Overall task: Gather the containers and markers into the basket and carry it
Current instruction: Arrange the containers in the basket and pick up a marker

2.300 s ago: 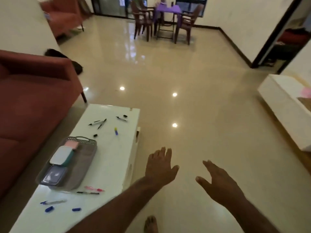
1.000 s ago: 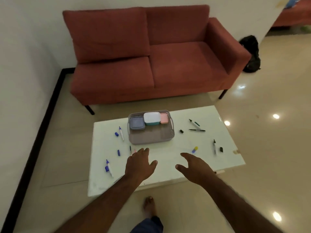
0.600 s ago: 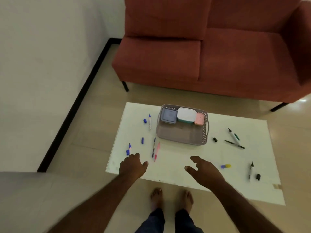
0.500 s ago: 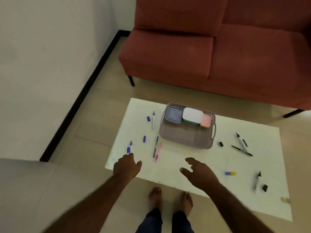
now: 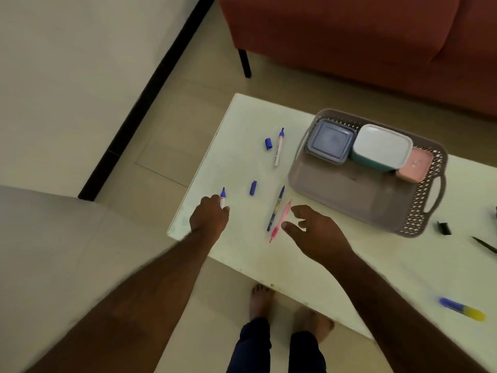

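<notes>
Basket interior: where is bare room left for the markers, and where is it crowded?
In the basket, the near half of the floor is bare, bordered by the near wall and right handle. The far side is crowded: grey container, white-lidded teal container, pink container side by side.

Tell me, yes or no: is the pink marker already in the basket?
No, the pink marker lies on the white table beside a blue marker, outside the basket.
</notes>
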